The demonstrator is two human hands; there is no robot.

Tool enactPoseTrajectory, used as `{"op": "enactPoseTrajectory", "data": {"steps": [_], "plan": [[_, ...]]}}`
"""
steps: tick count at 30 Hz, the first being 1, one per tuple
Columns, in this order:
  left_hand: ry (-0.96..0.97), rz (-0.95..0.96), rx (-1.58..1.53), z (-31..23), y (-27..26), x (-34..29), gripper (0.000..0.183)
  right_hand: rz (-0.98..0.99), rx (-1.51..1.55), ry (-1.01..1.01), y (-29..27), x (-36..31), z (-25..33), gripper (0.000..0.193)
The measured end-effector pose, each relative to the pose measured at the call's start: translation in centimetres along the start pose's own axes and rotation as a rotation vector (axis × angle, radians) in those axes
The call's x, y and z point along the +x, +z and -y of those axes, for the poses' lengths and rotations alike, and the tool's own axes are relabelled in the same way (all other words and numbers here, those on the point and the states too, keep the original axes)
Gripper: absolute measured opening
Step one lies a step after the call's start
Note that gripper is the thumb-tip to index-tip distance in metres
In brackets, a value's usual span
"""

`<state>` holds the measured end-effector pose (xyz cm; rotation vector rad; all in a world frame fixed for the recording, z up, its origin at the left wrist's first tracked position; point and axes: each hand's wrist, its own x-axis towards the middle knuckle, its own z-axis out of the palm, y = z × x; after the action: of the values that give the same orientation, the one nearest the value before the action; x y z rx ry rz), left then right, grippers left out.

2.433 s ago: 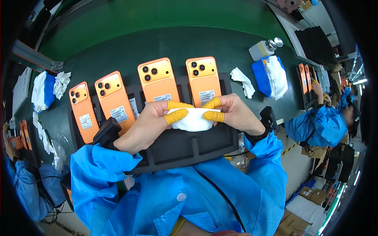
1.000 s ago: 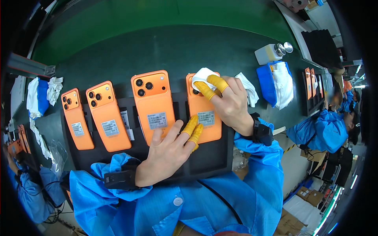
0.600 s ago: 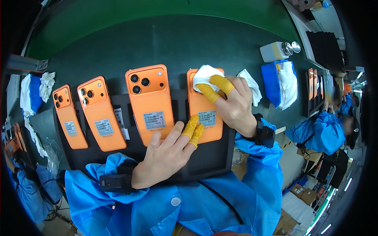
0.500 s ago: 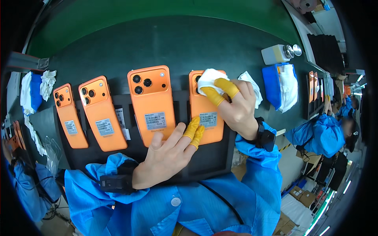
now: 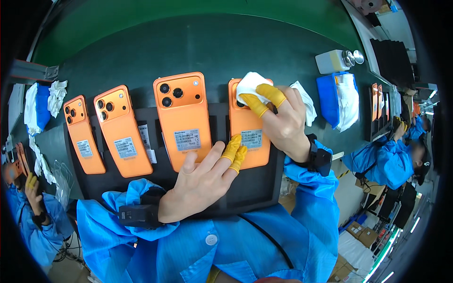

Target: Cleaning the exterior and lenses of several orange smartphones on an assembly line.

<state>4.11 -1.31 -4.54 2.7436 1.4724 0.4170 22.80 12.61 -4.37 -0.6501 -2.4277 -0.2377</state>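
Note:
Four-cornered orange phones lie back up in a row, each with three camera lenses and a grey label. On the rightmost phone (image 5: 244,122), my right hand (image 5: 285,120) pinches a folded white cloth (image 5: 252,85) against the camera area, partly covering the lenses. My left hand (image 5: 200,181) is open; its two fingers in yellow finger cots rest on that phone's lower left edge. Left of it lie a large phone (image 5: 181,115), a second phone (image 5: 122,134) and the leftmost phone (image 5: 85,134). My right fingertips wear yellow cots too.
The phones lie on a black tray (image 5: 222,203) over a dark green table. To the right are a crumpled white cloth (image 5: 306,104), a blue bin (image 5: 326,101) of wipes and a pump bottle (image 5: 332,62). Another blue bin (image 5: 42,108) stands left. Co-workers sit at both sides.
My right hand and the cloth have shifted slightly over the camera area; my left hand stays on the phone. At far left, a co-worker's hand has come into view.

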Motion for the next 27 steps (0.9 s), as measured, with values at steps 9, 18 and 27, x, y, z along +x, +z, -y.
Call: {"op": "enactPoseTrajectory", "data": {"steps": [9,18,27], "plan": [[0.007,0.0,-0.009,-0.1,-0.1,0.0,0.034,0.002,0.035,-0.016,0.1,0.3,0.1,0.033],[0.004,-0.005,0.005,-0.2,0.1,0.0,0.035,0.021,-0.012,-0.02,-0.8,-0.9,0.7,0.03],[0.007,-0.017,0.005,-0.1,0.1,0.1,0.035,-0.018,0.028,-0.02,-0.5,-1.2,-0.1,0.032]]}}
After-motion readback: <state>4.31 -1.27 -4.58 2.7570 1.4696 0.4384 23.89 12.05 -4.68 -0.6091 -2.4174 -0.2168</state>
